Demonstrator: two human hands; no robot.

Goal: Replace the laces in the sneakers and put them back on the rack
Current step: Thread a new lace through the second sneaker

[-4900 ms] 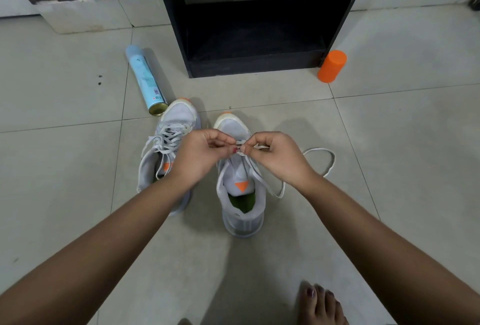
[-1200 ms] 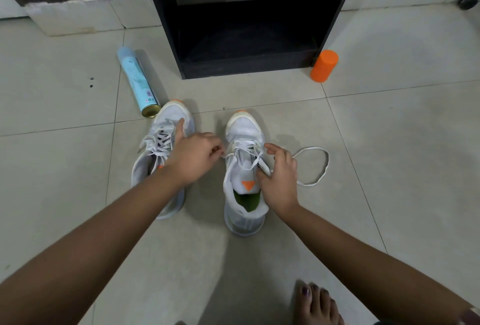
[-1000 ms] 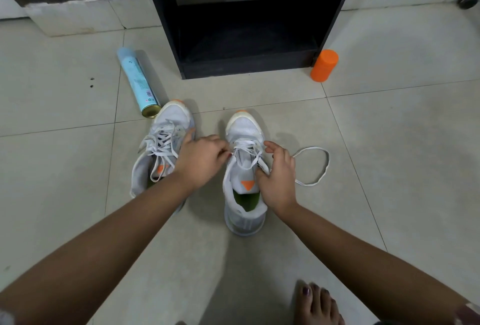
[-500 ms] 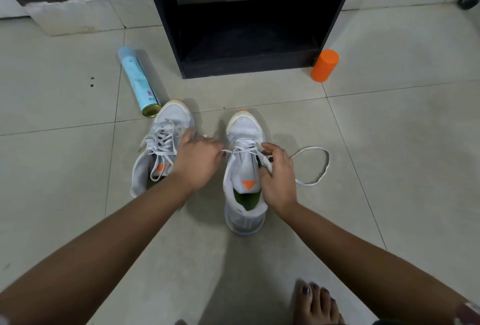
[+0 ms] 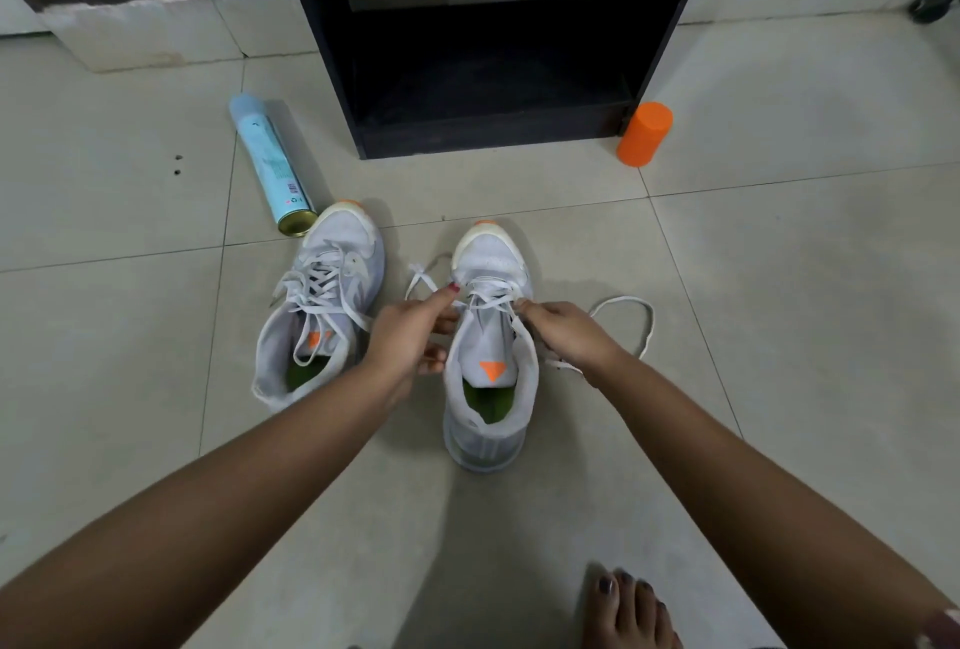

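Left hand (image 5: 410, 336) and right hand (image 5: 566, 334) pinching flat white lace (image 5: 647, 321) ends over grey mesh sneaker (image 5: 488, 253) sitting on beige tiled floor (image 5: 779, 285); second laced sneaker (image 5: 343, 243) lying beside; blue spray can (image 5: 270, 165), orange plastic cylinder (image 5: 644, 134) flanking black wooden rack (image 5: 488, 136).

I could read no word or number anywhere. The pale blue spray can (image 5: 258, 136) carried a printed label (image 5: 284, 179) — fine print and a few small symbols near its gold end — all too small and blurred for me to make out. The one clear sign was an orange triangle (image 5: 491, 371) on the tongue of the right-hand sneaker (image 5: 491, 259); the left-hand sneaker (image 5: 340, 238) showed an orange mark (image 5: 314, 340) too, partly hidden by its lace (image 5: 318, 308).
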